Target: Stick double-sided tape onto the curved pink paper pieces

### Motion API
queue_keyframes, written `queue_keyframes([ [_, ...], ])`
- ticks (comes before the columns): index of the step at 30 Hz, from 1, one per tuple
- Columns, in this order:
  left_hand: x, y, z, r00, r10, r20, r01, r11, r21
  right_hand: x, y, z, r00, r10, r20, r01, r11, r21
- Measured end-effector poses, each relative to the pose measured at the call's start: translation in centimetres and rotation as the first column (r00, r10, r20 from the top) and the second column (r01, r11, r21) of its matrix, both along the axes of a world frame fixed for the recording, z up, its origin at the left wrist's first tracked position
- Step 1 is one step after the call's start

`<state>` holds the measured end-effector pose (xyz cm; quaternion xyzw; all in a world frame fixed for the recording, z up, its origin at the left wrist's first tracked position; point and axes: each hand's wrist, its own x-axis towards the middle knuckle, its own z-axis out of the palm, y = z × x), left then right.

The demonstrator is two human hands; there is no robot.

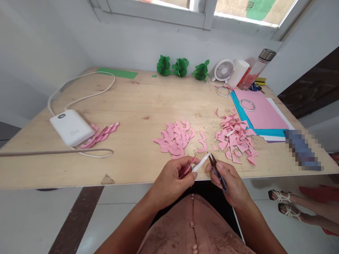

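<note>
- left of the curved pink cutouts (173, 139): stuck-together pink pieces (102, 137) by the power bank (71, 127), probably a finished bit
- the cutouts: loose pile, probably unjoined
- just below them: left hand (168, 181) pinching pink paper (188, 167) plus white strip (201, 163)
- lower right: right hand (233, 180), scissors (213, 161) at strip's end
- right: pink scraps (237, 139), so lots cut

Cannot see all of the pink paper (190, 165) in the left hand (174, 178), partly hidden by fingers. Cannot read the faint lettering on the power bank (72, 127). Cannot identify the pixelated item (304, 150) at right. Can see only a sliver of the purple sheet (277, 141), mostly covered, and only another person's lower legs (312, 209), cut off at the right edge.
</note>
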<state>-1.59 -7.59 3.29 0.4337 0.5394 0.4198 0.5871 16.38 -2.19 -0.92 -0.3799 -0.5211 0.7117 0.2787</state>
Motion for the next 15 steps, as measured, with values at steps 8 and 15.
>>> queue_keyframes([
  [8, 0.05, -0.16, -0.11, 1.000, 0.006, -0.006, -0.006, 1.000, 0.010, 0.02, -0.05, -0.14, 1.000, -0.016, -0.013, 0.016, 1.000, 0.007],
  [15, -0.05, -0.31, -0.25, 1.000, 0.013, -0.014, -0.013, 1.000, 0.022, 0.05, -0.18, -0.27, 1.000, -0.020, -0.021, 0.020, 1.000, -0.005],
])
